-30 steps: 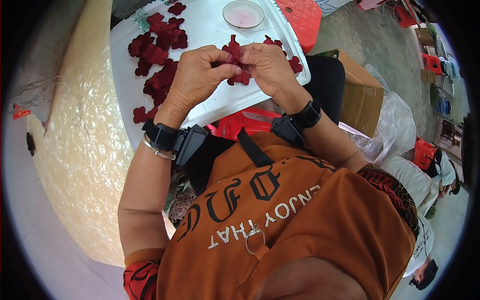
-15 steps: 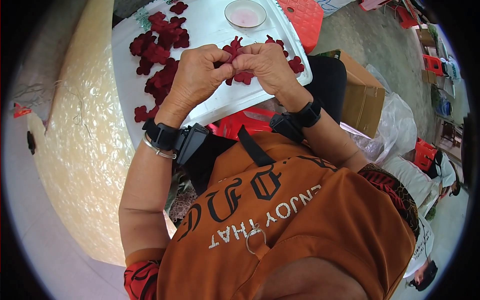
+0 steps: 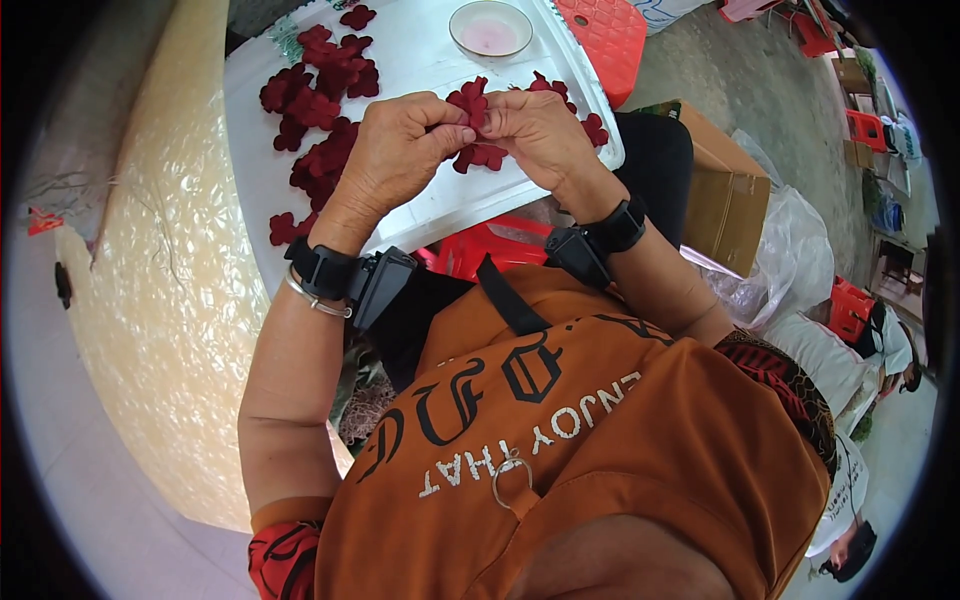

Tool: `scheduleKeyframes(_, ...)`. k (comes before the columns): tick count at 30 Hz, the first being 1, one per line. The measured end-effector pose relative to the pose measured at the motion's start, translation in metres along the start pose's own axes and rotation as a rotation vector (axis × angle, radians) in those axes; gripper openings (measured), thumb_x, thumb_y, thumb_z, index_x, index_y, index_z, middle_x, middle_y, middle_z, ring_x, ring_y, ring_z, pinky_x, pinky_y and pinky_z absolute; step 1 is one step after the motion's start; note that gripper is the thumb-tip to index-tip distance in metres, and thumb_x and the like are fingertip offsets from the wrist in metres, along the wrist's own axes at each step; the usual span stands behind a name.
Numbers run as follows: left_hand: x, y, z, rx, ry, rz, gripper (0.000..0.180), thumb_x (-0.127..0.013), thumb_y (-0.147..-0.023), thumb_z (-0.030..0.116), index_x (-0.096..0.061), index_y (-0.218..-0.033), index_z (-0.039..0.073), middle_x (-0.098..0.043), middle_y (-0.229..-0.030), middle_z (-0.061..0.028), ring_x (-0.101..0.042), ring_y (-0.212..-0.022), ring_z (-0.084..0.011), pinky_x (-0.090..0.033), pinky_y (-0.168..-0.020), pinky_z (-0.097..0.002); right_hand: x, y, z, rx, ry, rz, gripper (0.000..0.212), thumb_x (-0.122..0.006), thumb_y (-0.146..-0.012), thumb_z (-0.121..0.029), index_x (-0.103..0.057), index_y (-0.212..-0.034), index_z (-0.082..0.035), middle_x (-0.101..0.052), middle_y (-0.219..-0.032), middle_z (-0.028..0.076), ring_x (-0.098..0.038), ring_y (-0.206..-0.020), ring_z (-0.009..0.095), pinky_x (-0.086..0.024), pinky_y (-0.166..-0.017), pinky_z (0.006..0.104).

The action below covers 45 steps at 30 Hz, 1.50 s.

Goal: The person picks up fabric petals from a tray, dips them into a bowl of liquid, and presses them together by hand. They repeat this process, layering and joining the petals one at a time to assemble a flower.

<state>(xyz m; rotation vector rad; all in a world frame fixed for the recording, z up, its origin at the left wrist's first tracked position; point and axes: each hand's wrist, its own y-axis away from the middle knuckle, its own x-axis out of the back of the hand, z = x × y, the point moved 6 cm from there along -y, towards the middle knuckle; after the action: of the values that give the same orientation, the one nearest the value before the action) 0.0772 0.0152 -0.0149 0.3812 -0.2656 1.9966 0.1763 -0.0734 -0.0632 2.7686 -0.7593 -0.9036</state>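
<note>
Between my two hands is a dark red fabric flower, its petals standing up above my fingers. My left hand pinches it from the left with thumb and forefinger. From the right, my right hand grips its edge with thumb and fingertips. Below my fingers, more red petals show over the white foam tray; whether they join the held flower I cannot tell. To the left lies a loose heap of red fabric flowers. Several others lie behind and beside my right hand.
A shallow bowl with a pinkish content stands at the tray's far side. Red plastic stools stand beyond and under the tray. A cardboard box and clear plastic bag are at my right. Other people sit at the far right.
My hands have drawn slightly apart at the fingertips. The held flower has turned and spread, so more of its petals show between them.
</note>
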Motion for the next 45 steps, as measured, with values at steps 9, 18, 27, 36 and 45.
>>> scheduleKeyframes(9,0.0,-0.001,-0.009,0.203,0.181,-0.061,0.032,-0.062,-0.082,0.029,-0.064,-0.078,-0.002,-0.061,-0.064,-0.0038,-0.052,-0.06,-0.0082,-0.043,-0.058,-0.0229,-0.009,0.007,-0.012,0.058,0.243,0.005,0.015,-0.064,-0.067,0.004,-0.066,-0.082,0.003,-0.061,-0.069,0.005,-0.052,-0.061,0.009,-0.044,-0.058,0.021)
scheduleKeyframes(18,-0.005,0.0,-0.015,0.289,0.188,-0.085,0.033,-0.062,-0.082,0.029,-0.064,-0.08,-0.004,-0.063,-0.066,-0.0075,-0.055,-0.061,-0.0095,-0.044,-0.059,-0.0222,-0.01,0.006,-0.013,0.139,0.388,0.029,0.012,-0.064,-0.067,0.002,-0.066,-0.078,0.003,-0.058,-0.062,0.003,-0.047,-0.052,0.006,-0.037,-0.044,0.0202)
scheduleKeyframes(27,-0.006,0.0,-0.018,0.301,0.249,-0.088,0.026,-0.06,-0.084,0.022,-0.064,-0.082,-0.004,-0.063,-0.069,-0.0062,-0.057,-0.064,-0.0093,-0.045,-0.061,-0.021,-0.013,0.009,-0.024,0.142,0.543,-0.035,0.011,-0.065,-0.07,-0.005,-0.065,-0.078,0.003,-0.058,-0.064,0.003,-0.046,-0.051,0.005,-0.037,-0.044,0.02)
scheduleKeyframes(36,-0.005,-0.001,-0.015,0.244,0.352,-0.033,0.018,-0.06,-0.083,0.014,-0.065,-0.085,-0.003,-0.061,-0.067,-0.0022,-0.05,-0.061,-0.0069,-0.042,-0.057,-0.0208,-0.01,0.007,-0.036,0.198,0.444,-0.12,0.018,-0.061,-0.08,-0.015,-0.065,-0.081,0.002,-0.063,-0.074,0.005,-0.055,-0.069,0.008,-0.045,-0.064,0.0212)
scheduleKeyframes(45,-0.004,-0.001,-0.016,0.231,0.312,-0.021,0.017,-0.06,-0.083,0.013,-0.065,-0.085,-0.003,-0.059,-0.066,0.0001,-0.046,-0.059,-0.0059,-0.04,-0.056,-0.0208,-0.009,0.003,-0.032,0.215,0.369,-0.097,0.019,-0.063,-0.081,-0.017,-0.065,-0.083,0.002,-0.063,-0.075,0.005,-0.056,-0.071,0.009,-0.046,-0.068,0.0219)
